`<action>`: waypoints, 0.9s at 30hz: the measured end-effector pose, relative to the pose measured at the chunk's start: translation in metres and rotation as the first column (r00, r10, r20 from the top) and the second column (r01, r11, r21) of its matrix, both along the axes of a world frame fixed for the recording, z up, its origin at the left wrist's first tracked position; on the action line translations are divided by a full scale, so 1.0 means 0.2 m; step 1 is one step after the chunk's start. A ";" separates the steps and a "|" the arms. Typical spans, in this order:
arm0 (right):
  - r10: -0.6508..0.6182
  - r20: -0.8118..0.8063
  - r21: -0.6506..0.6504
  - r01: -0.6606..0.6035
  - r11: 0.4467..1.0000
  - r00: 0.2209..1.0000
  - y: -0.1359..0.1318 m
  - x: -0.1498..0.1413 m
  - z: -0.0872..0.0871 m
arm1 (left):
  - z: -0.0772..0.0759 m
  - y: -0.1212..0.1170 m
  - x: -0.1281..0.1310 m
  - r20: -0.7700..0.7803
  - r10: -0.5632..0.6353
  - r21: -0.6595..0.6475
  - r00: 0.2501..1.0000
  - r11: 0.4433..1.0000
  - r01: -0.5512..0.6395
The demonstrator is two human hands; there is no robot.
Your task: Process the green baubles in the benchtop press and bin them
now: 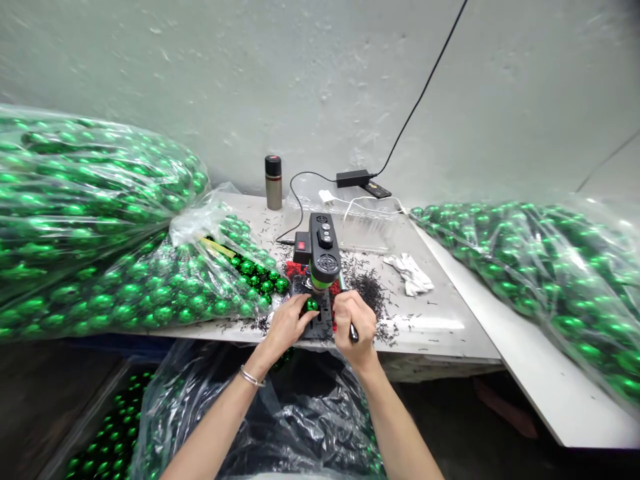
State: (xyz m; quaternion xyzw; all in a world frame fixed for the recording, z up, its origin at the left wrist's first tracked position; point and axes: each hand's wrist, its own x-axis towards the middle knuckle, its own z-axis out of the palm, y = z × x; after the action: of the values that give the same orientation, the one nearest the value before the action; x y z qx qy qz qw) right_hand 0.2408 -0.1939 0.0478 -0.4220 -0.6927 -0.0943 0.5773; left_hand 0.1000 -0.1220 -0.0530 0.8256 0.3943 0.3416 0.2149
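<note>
A small black bench drill press [325,250] stands on the white table, its base slotted and dark. My left hand [287,325] is at the left of the base, thumb and fingers closed around a shiny green ball [312,305] under the machine's head. At the right side of the machine, my right hand [354,327] is wrapped around a lever handle [354,333] with a black grip. Red bits [295,269] and a heap of short black strips [367,293] lie around the base. Where the tool meets the ball is too small to make out.
Clear bags of green balls lie at the left [95,220] and right [540,273]. Behind the machine are a clear plastic tray [370,233], a power adapter [353,178] with cables, and a bottle [273,183]. A white glove [410,273] lies at right; an open plastic bag [240,413] hangs below.
</note>
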 end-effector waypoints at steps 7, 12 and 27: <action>0.007 0.011 -0.005 -0.007 1.000 1.000 0.00 0.01 -0.10 | -0.06 0.00 0.01 0.020 0.039 0.026 0.999 0.999 -0.039; -0.028 0.046 0.068 0.025 0.997 0.999 0.03 0.02 -0.23 | -0.07 0.00 0.02 0.039 0.036 0.034 0.999 0.999 -0.038; -0.015 0.041 0.131 0.010 0.991 0.999 0.05 0.00 -0.29 | -0.04 0.01 0.03 0.052 0.028 0.031 0.998 0.999 -0.030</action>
State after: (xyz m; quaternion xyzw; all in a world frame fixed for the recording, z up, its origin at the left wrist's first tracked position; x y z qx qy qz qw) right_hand 0.2416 -0.1847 -0.0099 -0.3854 -0.6944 -0.1520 0.5883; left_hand 0.1062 -0.1203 -0.0619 0.8141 0.3951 0.3718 0.2070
